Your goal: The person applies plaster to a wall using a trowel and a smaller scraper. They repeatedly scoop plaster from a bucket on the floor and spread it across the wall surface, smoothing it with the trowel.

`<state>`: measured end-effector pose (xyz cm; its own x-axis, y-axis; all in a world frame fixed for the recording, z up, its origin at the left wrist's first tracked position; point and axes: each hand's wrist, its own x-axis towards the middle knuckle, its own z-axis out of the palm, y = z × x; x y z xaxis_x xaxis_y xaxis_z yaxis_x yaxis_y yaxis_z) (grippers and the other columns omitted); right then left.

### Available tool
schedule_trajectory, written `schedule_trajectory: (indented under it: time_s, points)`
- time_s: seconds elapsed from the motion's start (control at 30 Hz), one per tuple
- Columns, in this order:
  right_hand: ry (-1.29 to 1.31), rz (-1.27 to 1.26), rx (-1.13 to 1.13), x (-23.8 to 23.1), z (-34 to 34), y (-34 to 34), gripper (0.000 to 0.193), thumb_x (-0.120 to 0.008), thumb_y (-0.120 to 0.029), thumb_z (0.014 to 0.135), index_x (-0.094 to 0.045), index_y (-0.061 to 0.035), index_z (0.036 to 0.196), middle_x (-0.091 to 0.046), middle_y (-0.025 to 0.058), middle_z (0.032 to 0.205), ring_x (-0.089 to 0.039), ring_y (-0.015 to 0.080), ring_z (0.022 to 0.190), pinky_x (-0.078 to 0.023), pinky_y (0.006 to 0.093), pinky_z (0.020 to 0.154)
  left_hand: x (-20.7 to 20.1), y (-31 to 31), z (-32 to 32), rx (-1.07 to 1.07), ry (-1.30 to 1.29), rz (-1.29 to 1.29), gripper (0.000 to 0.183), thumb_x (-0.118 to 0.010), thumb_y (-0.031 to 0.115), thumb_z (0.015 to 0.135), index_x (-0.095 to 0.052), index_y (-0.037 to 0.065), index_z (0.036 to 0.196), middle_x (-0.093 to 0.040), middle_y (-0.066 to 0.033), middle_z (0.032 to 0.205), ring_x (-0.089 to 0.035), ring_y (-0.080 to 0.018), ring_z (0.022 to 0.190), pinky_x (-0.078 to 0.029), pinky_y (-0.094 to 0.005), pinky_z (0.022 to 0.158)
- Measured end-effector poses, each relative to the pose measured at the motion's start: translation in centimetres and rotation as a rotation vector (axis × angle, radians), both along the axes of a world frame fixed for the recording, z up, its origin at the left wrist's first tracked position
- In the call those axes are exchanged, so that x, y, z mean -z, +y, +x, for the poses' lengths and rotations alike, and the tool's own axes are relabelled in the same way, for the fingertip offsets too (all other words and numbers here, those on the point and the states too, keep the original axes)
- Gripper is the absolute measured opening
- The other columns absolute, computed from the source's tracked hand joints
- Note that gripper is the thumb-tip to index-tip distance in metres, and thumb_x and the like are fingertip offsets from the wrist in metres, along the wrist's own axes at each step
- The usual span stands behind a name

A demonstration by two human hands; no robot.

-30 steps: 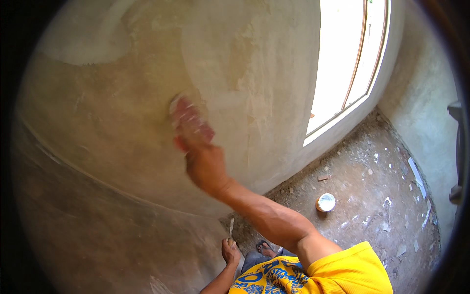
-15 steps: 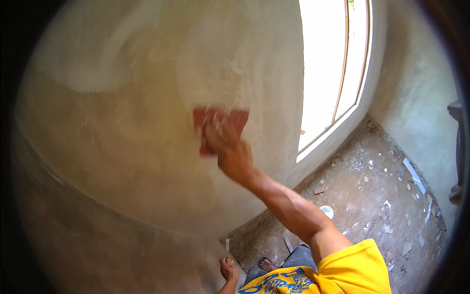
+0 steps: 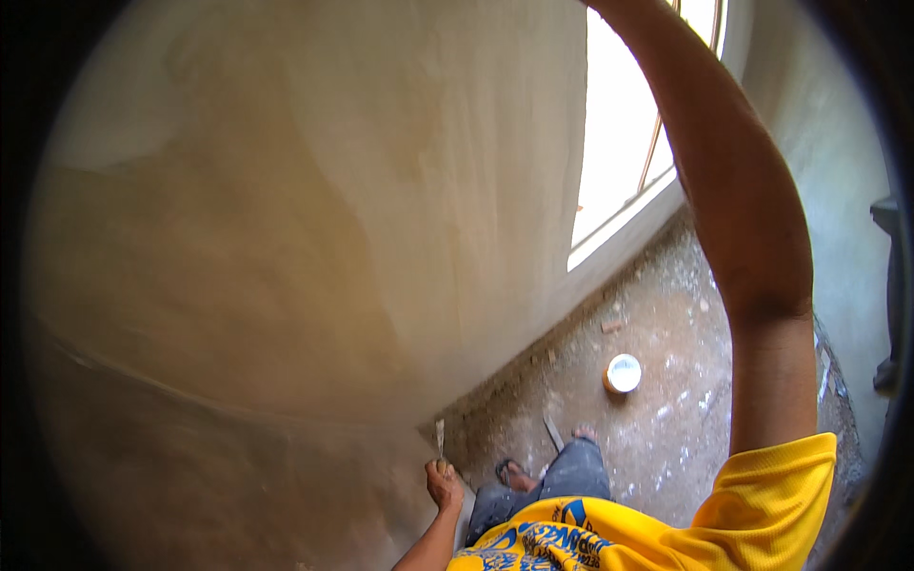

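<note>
Low in the view, my left hand (image 3: 444,483) is closed around what looks like a putty knife (image 3: 440,438), its pale narrow blade pointing up beside the wall corner. My right arm (image 3: 752,219) stretches up past the window, and its hand lies beyond the top edge, so whatever it holds is hidden. Ahead and to the left, the plastered wall (image 3: 314,238) shows brownish damp-looking areas and lighter streaks running down toward the window side.
A bright window opening (image 3: 614,124) with a thin brown bar is at the upper right. On the dusty, white-spattered floor (image 3: 657,438) stand a white-topped tub (image 3: 624,373) and a brick fragment (image 3: 611,325). A flat strip (image 3: 553,434) lies near my feet. Another wall (image 3: 847,219) bounds the right.
My right hand, earlier on the wall with a red plastic spreader, has gone up out of view. Lighter streaks now show where it was. My left hand sits slightly higher in the picture.
</note>
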<state>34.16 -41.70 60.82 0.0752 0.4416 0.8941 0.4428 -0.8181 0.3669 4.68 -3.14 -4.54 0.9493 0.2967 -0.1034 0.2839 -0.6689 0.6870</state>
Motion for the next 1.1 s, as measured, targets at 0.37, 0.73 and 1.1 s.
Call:
schedule_trajectory:
  time_s: [0.37, 0.73, 1.1]
  points:
    - [0.672, 0.159, -0.104, 38.5, -1.9, 8.2, 0.049, -0.066, -0.011, 0.083, -0.068, -0.0093, 0.131, -0.066, 0.0133, 0.135, -0.064, 0.033, 0.126, -0.055, 0.0407, 0.104, 3.6, 1.2, -4.0, -0.098, 0.31, 0.01, 0.042, -0.068, 0.008, 0.095, -0.049, 0.006, 0.133, -0.066, -0.0222, 0.114, -0.065, -0.0412, 0.104, -0.05, -0.0482, 0.092]
    - [1.194, 0.911, -0.298, 79.2, -7.7, 18.4, 0.048, -0.061, -0.004, 0.093, -0.06, -0.0077, 0.141, -0.061, 0.0127, 0.143, -0.055, 0.0291, 0.137, -0.042, 0.0414, 0.116, 7.4, 2.2, -5.7, -0.196, 0.399, 0.077, 0.041, -0.068, 0.008, 0.096, -0.051, 0.002, 0.133, -0.063, -0.0226, 0.116, -0.062, -0.038, 0.106, -0.049, -0.0458, 0.094]
    - [1.178, 3.145, -0.237, 103.7, -4.7, 27.4, 0.008, -0.062, 0.001, 0.097, -0.064, -0.0052, 0.101, -0.064, 0.0073, 0.086, -0.06, 0.0209, 0.066, -0.051, 0.0412, 0.055, 13.5, 2.2, -10.2, -0.206, 0.619, 0.124, 0.044, -0.068, 0.012, 0.095, -0.05, -0.002, 0.133, -0.06, -0.0227, 0.117, -0.059, -0.0361, 0.109, -0.046, -0.0454, 0.098]
